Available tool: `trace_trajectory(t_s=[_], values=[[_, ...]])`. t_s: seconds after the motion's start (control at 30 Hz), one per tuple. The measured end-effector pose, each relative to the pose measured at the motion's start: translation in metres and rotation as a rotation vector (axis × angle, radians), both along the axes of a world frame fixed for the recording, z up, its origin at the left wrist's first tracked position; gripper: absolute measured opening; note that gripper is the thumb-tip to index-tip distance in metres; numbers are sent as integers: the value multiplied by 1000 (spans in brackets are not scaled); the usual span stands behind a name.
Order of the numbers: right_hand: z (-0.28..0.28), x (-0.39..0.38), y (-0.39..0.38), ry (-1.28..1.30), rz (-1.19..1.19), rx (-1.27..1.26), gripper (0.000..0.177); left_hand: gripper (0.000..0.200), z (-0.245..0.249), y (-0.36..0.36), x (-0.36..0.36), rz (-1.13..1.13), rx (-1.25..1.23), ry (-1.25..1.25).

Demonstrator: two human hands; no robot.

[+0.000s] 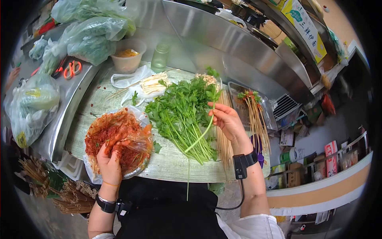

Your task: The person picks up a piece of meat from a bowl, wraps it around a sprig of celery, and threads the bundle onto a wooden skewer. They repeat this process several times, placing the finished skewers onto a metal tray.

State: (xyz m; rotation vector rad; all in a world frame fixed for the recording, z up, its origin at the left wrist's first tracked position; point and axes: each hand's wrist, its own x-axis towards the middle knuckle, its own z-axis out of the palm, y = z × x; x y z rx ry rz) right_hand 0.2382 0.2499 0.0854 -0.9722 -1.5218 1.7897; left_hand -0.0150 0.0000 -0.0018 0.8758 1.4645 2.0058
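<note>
My right hand pinches a thin green celery stalk between thumb and fingers. Its leafy top rises above my fingertips, and its lower end crosses a large pile of leafy celery on the board. My left hand is at a bowl lined with a plastic bag and full of a red chili-coated mix. Its fingers curl into reddish, sauce-smeared stuff, partly wrapped in clear film; what exactly they grip is hidden. Pale enoki-like strips lie on a plastic bag behind the celery.
Bare bamboo skewers lie right of the celery. Loaded skewers rest across a metal tray. A tub and a green glass jar stand at the back. Orange-handled scissors and bagged greens are on the left.
</note>
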Motion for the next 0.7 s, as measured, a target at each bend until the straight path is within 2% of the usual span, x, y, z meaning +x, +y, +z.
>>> trace_trajectory(t_s=[0.23,0.4,0.5,0.57,0.7], values=[[-30,1,-6,-240,-33,-91,23,32,-14,0,-2,72,-56,-6],[-53,3,-1,-170,-90,-108,16,31,-14,0,-4,92,-91,26],[-64,10,6,-95,-6,-39,13,30,-7,1,-1,55,-32,-5],[-59,8,3,-245,-82,28,14,29,-1,2,0,19,4,39],[-58,0,-1,-307,-207,17,14,28,-5,3,-1,19,23,-7]])
